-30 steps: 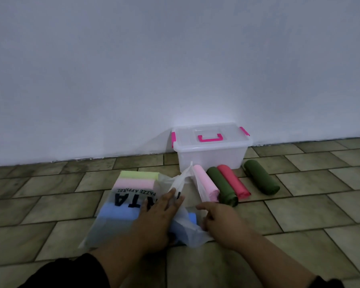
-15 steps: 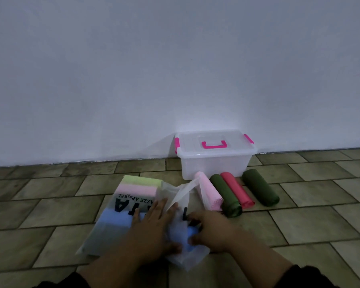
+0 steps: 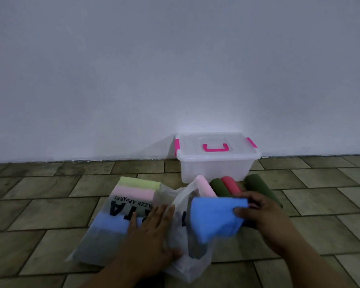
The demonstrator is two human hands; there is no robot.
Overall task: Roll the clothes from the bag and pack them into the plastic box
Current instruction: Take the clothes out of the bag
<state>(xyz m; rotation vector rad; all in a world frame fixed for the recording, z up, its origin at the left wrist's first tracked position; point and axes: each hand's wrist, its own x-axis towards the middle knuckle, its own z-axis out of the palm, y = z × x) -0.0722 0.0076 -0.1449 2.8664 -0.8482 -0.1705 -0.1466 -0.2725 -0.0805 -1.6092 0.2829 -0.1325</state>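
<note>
Down on the floor [image 3: 46, 206] by the wall [image 3: 112, 80], left hand [image 3: 152, 233] lies flat on the bag [image 3: 121, 206], fingers spread; right hand [image 3: 266, 223] pinches a blue cloth [image 3: 212, 219] in its fingers over the bag's mouth. Lidded box [image 3: 214, 165] sits against the wall, rolls [image 3: 230, 185] just in front.

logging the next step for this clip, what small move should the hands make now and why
Probably pull the blue cloth fully clear of the bag and lay it flat on the floor tiles to roll. The right hand grips its right end, its lower end seems to sit in the bag's mouth, and the left hand presses the bag down.
</note>
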